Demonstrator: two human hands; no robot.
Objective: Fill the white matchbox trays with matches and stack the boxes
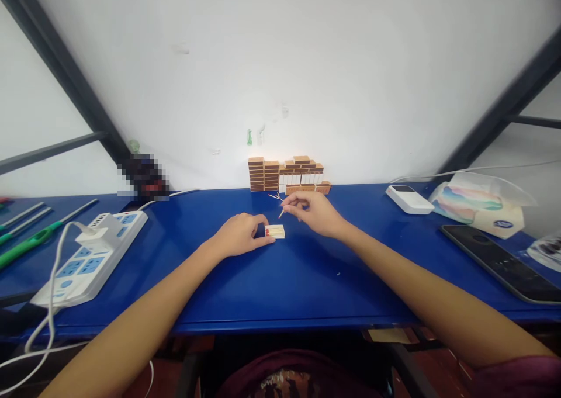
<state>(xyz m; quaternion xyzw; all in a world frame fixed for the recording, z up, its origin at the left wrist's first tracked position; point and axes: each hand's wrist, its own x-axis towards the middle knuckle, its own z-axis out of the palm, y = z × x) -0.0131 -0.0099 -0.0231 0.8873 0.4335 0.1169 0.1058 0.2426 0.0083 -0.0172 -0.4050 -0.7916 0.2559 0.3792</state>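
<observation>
My left hand [242,235] grips a small white matchbox tray [276,235] by its left end, on the blue tabletop. Several red-tipped matches lie inside the tray. Just up and to the right, my right hand [315,211] pinches a match [281,213] between thumb and fingertips, its lower end pointing down toward the tray. A few loose matches [274,196] lie on the table beyond those fingertips. Behind both hands, stacked matchboxes [264,175] with brown sides stand against the wall, some white ones [301,179] among them.
On the left are a white power strip [109,258] with a plugged-in charger and cable, and green-handled tools [33,243]. To the right stand a white power bank [409,200], a tissue pack [477,205] and a dark phone [499,263]. Dark metal posts [65,65] flank the table.
</observation>
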